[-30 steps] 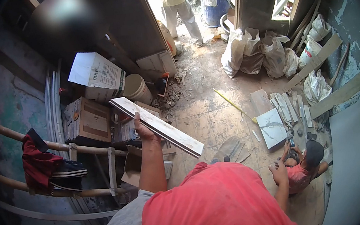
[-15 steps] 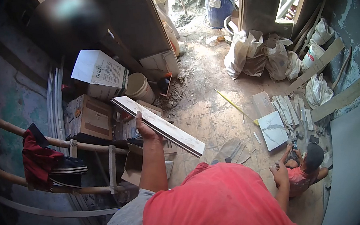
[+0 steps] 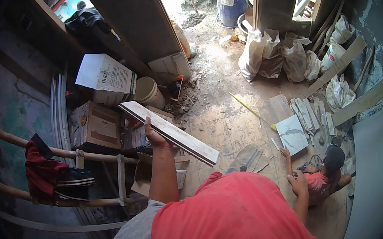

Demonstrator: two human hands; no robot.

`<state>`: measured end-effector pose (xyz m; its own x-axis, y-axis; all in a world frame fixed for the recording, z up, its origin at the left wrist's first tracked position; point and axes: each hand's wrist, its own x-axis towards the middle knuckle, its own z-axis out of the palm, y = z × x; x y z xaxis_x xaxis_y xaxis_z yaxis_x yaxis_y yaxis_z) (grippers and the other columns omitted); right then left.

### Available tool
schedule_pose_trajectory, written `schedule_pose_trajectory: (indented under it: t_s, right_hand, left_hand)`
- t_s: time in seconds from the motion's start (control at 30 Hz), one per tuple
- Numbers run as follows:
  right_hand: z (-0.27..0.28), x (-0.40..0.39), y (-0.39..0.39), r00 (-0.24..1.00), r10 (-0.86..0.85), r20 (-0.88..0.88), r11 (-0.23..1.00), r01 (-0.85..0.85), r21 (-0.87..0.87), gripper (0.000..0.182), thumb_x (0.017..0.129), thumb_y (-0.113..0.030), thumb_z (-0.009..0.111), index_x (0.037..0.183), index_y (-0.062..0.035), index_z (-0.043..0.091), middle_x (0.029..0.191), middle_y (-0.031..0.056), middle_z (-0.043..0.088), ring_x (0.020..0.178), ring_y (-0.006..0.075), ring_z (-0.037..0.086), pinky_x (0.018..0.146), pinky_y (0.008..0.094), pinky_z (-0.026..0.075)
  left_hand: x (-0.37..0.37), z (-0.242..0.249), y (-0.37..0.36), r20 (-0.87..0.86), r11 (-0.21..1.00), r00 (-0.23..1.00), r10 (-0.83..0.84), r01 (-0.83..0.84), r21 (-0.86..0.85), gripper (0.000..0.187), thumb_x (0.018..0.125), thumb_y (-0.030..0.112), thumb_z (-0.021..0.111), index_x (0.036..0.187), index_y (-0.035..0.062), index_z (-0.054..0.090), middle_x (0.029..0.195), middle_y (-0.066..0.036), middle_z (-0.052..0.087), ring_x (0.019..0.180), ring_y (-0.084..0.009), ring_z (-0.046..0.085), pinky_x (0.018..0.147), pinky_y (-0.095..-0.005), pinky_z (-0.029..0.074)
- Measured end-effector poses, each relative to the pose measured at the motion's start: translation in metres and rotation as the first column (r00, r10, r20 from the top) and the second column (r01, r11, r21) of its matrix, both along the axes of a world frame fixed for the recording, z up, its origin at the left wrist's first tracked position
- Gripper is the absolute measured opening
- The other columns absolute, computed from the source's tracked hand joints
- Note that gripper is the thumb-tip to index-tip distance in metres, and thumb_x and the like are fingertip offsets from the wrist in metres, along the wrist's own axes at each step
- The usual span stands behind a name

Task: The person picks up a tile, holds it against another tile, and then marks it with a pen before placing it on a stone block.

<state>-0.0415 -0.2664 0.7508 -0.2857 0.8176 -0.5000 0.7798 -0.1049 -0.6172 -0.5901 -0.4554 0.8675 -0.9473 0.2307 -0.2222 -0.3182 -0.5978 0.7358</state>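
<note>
My left hand grips a pair of long marble-patterned tile strips with dark brown edges, held up at a slant above the floor. The fingers wrap the near edge and the thumb lies along the top face. To the right of my red-shirted torso is my right hand, its fingers curled in. What it holds, if anything, is hidden. Beyond it, a co-worker in a red top sits on the floor, one hand at the edge of a white marbled tile.
A yellow tape measure stretches over the floor near cut tile strips. White sacks line the right wall. At left are a carton, a bucket and a bamboo ladder with clothes on it. A blue drum stands outside.
The co-worker's hand has moved from a small object near their lap to the marbled tile. A blurred shape at the upper left is gone, and a window opening shows. My hands barely moved.
</note>
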Motion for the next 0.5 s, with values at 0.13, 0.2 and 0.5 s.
schedule_pose_trajectory:
  t_s: [0.13, 0.2, 0.5]
  right_hand:
    - [0.004, -0.004, -0.003, 0.999, 0.017, -0.031, 0.999, -0.015, 0.040, 0.054, 0.083, -0.027, 0.076, 0.124, 0.0037, 0.058, 0.118, 0.0249, 0.065, 0.109, 0.0345, 0.065, 0.094, 0.0409, 0.050]
    - [0.001, -0.003, -0.004, 0.998, -0.009, -0.070, 1.000, 0.011, 0.024, 0.053, 0.083, -0.027, 0.077, 0.123, 0.0038, 0.059, 0.118, 0.0247, 0.065, 0.109, 0.0344, 0.065, 0.094, 0.0407, 0.050]
    - [-0.021, 0.000, -0.011, 0.995, 0.092, 0.047, 0.996, -0.093, 0.016, 0.055, 0.087, -0.027, 0.073, 0.129, 0.0052, 0.056, 0.119, 0.0234, 0.065, 0.108, 0.0310, 0.064, 0.093, 0.0395, 0.050]
  left_hand:
    - [0.002, 0.005, 0.002, 0.009, 1.000, 1.000, -0.015, 0.015, 0.001, 0.053, 0.083, 0.052, 0.062, 0.106, 0.0044, 0.056, 0.083, -0.012, 0.061, 0.076, -0.0273, 0.063, 0.071, -0.0419, 0.054]
    - [0.001, 0.004, 0.001, 0.002, 1.000, 1.000, -0.009, 0.009, -0.002, 0.053, 0.083, 0.052, 0.062, 0.105, 0.0043, 0.056, 0.083, -0.012, 0.061, 0.076, -0.0276, 0.063, 0.071, -0.0421, 0.054]
    - [-0.004, -0.002, -0.004, 0.004, 0.999, 1.000, -0.031, 0.031, 0.010, 0.054, 0.082, 0.052, 0.062, 0.104, 0.0038, 0.055, 0.085, -0.010, 0.058, 0.078, -0.0275, 0.061, 0.072, -0.0428, 0.053]
